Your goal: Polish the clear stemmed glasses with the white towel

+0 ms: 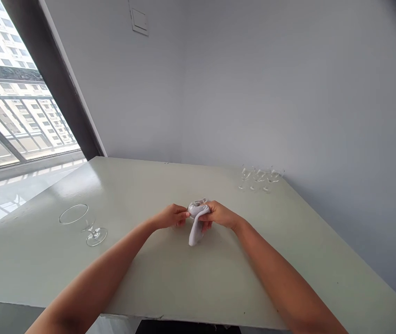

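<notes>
A pale grey-white cloth (195, 233) hangs from my right hand (219, 215), whose fingers are closed on it. Part of the cloth is bunched over a small clear glass (191, 208), largely covered by the cloth and fingers. My left hand (174, 216) pinches the left side of this glass, thumb toward the cloth. Both hands meet just above the middle of the table. To the left, apart from my left forearm, a clear stemmed glass (97, 236) with a wide rim rests on its round foot.
The pale, glossy table (142, 185) reaches back to grey walls. Several small stemmed glasses (258, 176) stand grouped near its far right edge. A window (17, 106) with a railing outside is at the left, and a switch plate (139, 21) is on the wall.
</notes>
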`<action>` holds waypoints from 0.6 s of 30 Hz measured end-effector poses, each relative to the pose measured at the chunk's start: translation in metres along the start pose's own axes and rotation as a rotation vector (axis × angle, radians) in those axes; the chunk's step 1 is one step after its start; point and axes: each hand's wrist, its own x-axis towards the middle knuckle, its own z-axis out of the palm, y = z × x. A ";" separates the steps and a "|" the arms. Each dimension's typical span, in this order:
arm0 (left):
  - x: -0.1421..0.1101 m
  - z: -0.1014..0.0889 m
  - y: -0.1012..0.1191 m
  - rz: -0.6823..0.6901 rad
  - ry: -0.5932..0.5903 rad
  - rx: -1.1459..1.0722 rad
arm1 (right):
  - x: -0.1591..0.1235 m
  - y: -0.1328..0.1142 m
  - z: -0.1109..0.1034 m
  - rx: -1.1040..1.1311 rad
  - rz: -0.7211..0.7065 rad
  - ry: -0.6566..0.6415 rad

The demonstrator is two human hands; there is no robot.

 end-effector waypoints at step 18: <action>-0.007 -0.007 0.017 0.018 0.191 -0.085 | -0.022 -0.036 0.005 -0.402 -0.182 -0.002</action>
